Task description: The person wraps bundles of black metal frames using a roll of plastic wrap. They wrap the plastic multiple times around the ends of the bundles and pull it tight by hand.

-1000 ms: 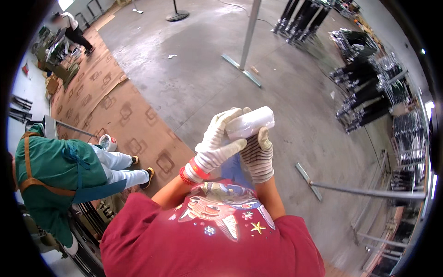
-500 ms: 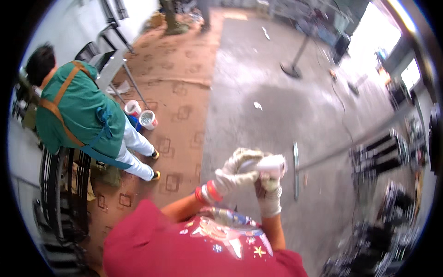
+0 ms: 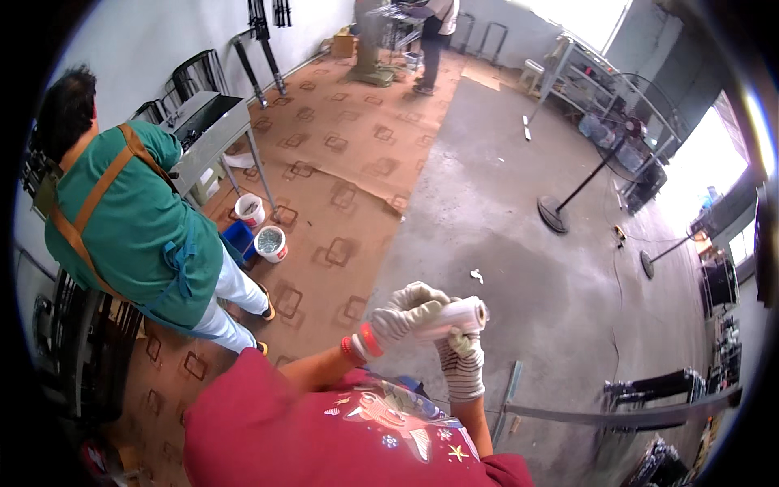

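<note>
A roll of clear plastic stretch film (image 3: 456, 317) is held in front of my chest, its cardboard core showing at the right end. My left hand (image 3: 408, 311), in a pale knit glove with red bands at the wrist, is closed around the roll's left end. From below, my right hand (image 3: 461, 354), in a striped knit glove, grips the roll near its right end. The right fingertips are partly hidden by the roll.
At left, a person in a green top (image 3: 134, 219) stands by a metal table (image 3: 217, 140), with buckets (image 3: 271, 243) on the patterned floor covering. A metal bar (image 3: 625, 417) crosses at lower right near stacked black frames (image 3: 656, 388). A pedestal fan (image 3: 554, 214) stands farther off.
The view has swung, so the room sits lower and farther right in it. My hands still hold the film roll, now slightly lower and left in view.
</note>
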